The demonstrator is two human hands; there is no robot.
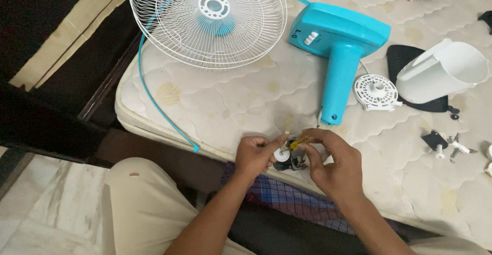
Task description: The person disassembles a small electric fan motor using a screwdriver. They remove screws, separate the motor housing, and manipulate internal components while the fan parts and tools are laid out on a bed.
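Note:
My left hand [253,155] and my right hand [333,165] meet at the near edge of a quilted mattress [230,96]. Together they grip a small fan switch part [288,155] with a white knob, a dark body and yellow wires. My left fingers pinch the white knob end. My right fingers pinch the yellow wires at the top. Just beyond my hands stands a turquoise fan stand and base [341,45], lying with its column pointing toward me.
A white wire fan guard [207,22] with a turquoise rim lies at the far left of the mattress. A white plastic motor cover [443,70], a round white vented cap [376,92], a black plate and several small screws and clips [446,142] lie at the right.

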